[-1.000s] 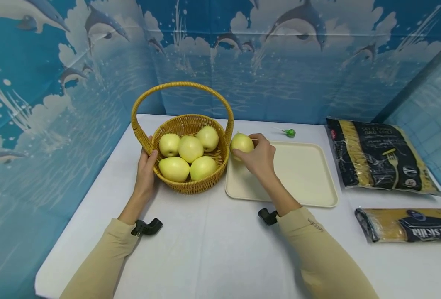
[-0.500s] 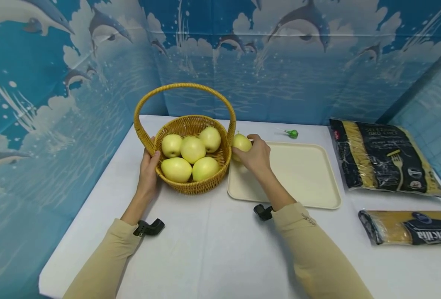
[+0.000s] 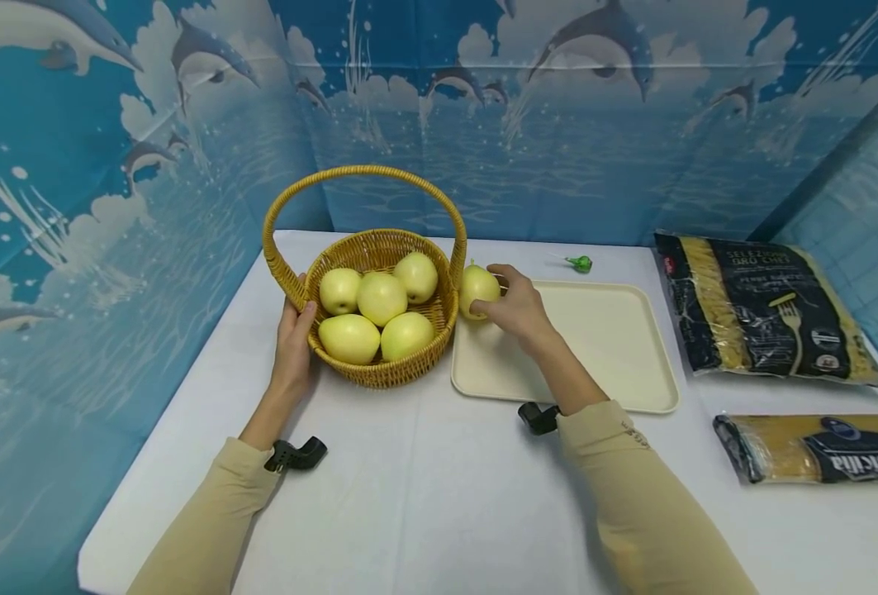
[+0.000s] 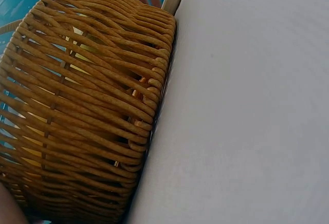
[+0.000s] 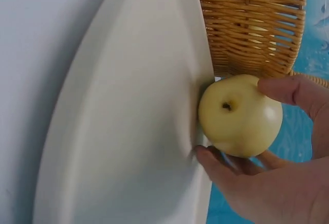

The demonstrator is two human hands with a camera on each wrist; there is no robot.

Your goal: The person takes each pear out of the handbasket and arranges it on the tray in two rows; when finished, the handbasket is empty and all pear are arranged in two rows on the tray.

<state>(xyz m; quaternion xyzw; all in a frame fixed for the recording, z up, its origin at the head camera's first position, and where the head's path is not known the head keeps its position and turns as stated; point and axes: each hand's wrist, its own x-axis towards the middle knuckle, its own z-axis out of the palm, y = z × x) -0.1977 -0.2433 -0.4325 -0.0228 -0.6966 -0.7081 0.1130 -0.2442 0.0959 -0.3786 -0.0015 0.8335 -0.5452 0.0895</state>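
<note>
A wicker basket with a tall arched handle holds several yellow-green pears. My left hand grips the basket's left side, thumb over the rim. In the left wrist view the woven wall fills the left half, and only a sliver of this hand shows at the lower left. Beside the basket's right side, another pear stands stem up at the far left end of a cream tray. My right hand holds it, thumb on one side and fingers round the other, as the right wrist view shows.
A green-wrapped lollipop lies behind the tray. Two pasta packs lie at the right: a large dark bag and a long flat pack in front of it. A dolphin-print curtain hangs behind the white table.
The pear in the right hand has become more upright, and more of it shows as the fingers and thumb have shifted on it. The left hand stays on the basket.
</note>
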